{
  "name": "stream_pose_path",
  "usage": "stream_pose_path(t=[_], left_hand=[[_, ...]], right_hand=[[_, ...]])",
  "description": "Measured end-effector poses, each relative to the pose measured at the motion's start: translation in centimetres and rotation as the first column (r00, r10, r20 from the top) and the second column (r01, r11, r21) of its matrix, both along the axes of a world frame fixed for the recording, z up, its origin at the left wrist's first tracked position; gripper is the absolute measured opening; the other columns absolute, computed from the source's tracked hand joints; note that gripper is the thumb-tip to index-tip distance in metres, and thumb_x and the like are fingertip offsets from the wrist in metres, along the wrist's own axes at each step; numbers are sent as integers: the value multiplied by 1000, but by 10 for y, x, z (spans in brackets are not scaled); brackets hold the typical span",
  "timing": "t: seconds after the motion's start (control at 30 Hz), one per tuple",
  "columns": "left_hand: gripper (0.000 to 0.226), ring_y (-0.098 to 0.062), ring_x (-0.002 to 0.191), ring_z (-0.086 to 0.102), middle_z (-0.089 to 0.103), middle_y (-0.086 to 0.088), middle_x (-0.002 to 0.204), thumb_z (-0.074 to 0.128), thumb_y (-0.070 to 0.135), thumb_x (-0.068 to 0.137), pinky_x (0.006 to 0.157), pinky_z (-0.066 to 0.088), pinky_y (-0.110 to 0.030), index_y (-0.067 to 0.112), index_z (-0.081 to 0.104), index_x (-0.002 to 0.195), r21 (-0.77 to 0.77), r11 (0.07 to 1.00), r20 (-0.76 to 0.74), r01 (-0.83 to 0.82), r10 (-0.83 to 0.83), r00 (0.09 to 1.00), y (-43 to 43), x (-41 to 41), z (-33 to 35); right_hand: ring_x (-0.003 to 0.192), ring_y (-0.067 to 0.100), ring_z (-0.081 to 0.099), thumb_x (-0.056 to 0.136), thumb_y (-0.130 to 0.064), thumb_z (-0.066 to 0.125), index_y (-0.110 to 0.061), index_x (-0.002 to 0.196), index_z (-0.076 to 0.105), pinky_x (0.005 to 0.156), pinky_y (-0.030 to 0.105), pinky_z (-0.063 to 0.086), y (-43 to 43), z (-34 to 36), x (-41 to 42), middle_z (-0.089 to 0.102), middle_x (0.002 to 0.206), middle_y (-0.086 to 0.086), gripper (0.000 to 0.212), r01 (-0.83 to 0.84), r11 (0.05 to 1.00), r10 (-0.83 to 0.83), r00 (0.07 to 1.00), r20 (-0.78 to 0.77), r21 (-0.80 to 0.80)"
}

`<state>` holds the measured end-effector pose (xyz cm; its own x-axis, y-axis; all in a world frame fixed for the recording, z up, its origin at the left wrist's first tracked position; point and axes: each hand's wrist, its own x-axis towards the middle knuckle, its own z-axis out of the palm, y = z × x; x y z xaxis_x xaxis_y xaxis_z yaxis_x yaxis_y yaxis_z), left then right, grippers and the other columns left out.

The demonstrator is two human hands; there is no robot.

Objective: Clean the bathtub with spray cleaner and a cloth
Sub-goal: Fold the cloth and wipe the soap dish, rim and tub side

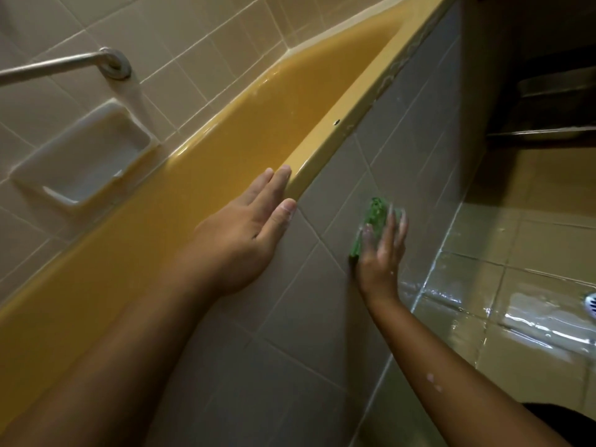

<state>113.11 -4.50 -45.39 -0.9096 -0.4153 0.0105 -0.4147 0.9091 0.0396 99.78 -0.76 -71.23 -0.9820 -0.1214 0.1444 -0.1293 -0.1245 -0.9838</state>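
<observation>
The left hand [238, 240] lies flat and open, grasping nothing, with its palm over the near rim of the yellow bathtub [225, 133] and its fingertips pointing along that rim. The right hand [380, 253] presses a green cloth [374, 217] flat against the grey tiled side panel [290, 317] that forms the tub's outer face; the fingers are spread over the cloth rather than curled round it, and they look blurred and flecked with white suds. The cloth sits on the panel below the rim, a little to the right of the left hand's thumb, and apart from it. White droplets dot the right forearm. Beyond the tub, the tiled wall [200, 33] carries a recessed soap dish [87, 156] and a metal grab bar [64, 64] above it. To the right, the floor tiles [532, 285] shine wet, and part of a white drain cover [591, 304] shows at the frame's edge.
</observation>
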Motion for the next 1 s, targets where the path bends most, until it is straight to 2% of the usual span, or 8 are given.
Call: stream_pose_path(t=[0.13, 0.27, 0.47, 0.53, 0.63, 0.77, 0.87, 1.0], left_hand=[[70, -1, 156, 7, -1, 27, 169, 11, 73, 90, 119, 13, -24, 59, -1, 157, -4, 1000, -1, 11, -11, 1000, -2, -6, -1], [70, 0, 155, 6, -1, 28, 168, 11, 74, 90, 119, 12, -25, 60, -2, 157, -13, 1000, 0, 20, -20, 1000, -4, -11, -2], [72, -5, 157, 8, -2, 25, 170, 12, 75, 90, 121, 14, -28, 57, -3, 158, -29, 999, 19, 21, -20, 1000, -3, -15, -1], [73, -6, 157, 10, -2, 24, 170, 12, 74, 90, 119, 14, -26, 55, -3, 159, -41, 999, 26, 21, -20, 999, -3, -16, -1], [72, -7, 157, 8, -3, 21, 171, 11, 76, 94, 119, 12, -24, 52, -3, 160, -45, 999, 33, 30, -28, 999, -2, -19, -1], [74, -2, 156, 3, -3, 21, 171, 9, 75, 95, 119, 6, -21, 47, 1, 163, -17, 999, 21, 35, -34, 999, -2, -22, 0], [76, 3, 155, 2, 0, 23, 170, 9, 72, 91, 121, 4, -20, 45, 8, 162, 46, 998, -22, 42, -41, 999, -2, -25, 0], [77, 6, 154, 3, 3, 22, 170, 8, 69, 91, 120, 3, -17, 41, 11, 163, 68, 996, -53, 50, -46, 998, -4, -26, 0]], right_hand=[[158, 30, 13, 90, -68, 26, -27, 166, 16, 125, 47, 13, 3, -70, -1, 4, 174, 3, 87, -110, 987, 52, 909, 414, 115], [155, 36, 20, 108, -49, 35, -22, 166, 16, 124, 49, 18, 10, -131, 9, 6, 173, 11, 67, -169, 979, 45, 725, 687, 115], [141, 44, 38, 78, -59, 34, -21, 162, 28, 119, 56, 33, -7, -161, 19, 30, 160, 23, 92, -80, 996, -2, 483, 876, 46], [140, 46, 38, 88, -60, 34, -20, 162, 28, 120, 55, 31, -7, -123, 22, 28, 160, 25, 85, -57, 997, -19, 482, 876, 53], [145, 48, 32, 108, -50, 30, -17, 163, 26, 118, 53, 26, -14, -55, 38, 20, 167, 21, 64, -15, 988, -111, 631, 768, 155], [153, 35, 23, 104, -61, 8, -19, 163, 29, 123, 55, 25, -20, 21, 68, 16, 171, 13, 76, 78, 980, -123, 959, 256, 181], [157, 28, 15, 105, -49, 30, -21, 164, 24, 125, 44, 18, -7, 81, 66, 13, 172, 9, 66, 55, 998, -57, 993, -101, -23], [159, 23, 12, 105, -40, 39, -10, 160, 35, 124, 35, 13, 0, 121, 31, 19, 171, 15, 62, 55, 998, -60, 869, -491, -25]])
